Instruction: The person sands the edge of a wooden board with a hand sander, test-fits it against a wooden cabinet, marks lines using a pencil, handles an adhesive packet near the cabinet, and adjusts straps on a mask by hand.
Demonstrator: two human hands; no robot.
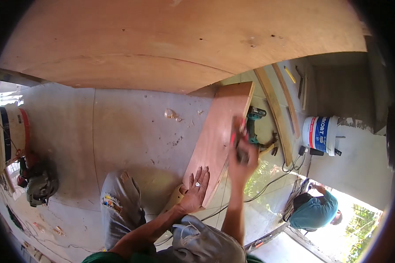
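A long reddish plywood board (219, 122) lies diagonally in front of me, over my lower legs. My left hand (194, 190), with a ring on it, presses flat on the board's near end, fingers stretched out. My right hand (245, 158) is closed around a red-and-dark tool (239, 133) at the board's right edge; motion blur hides what kind it is. Just beyond that edge, a teal-and-black power tool (255, 115) and a hammer (274, 147) lie on the floor, partly hidden.
A large plywood panel (184, 39) spans the top. Wood strips (272, 114) and a bucket (316, 133) are at the right, another bucket (17, 133) and a dark power tool (39, 184) at the left. A co-worker in teal (311, 210) crouches by cables at lower right.
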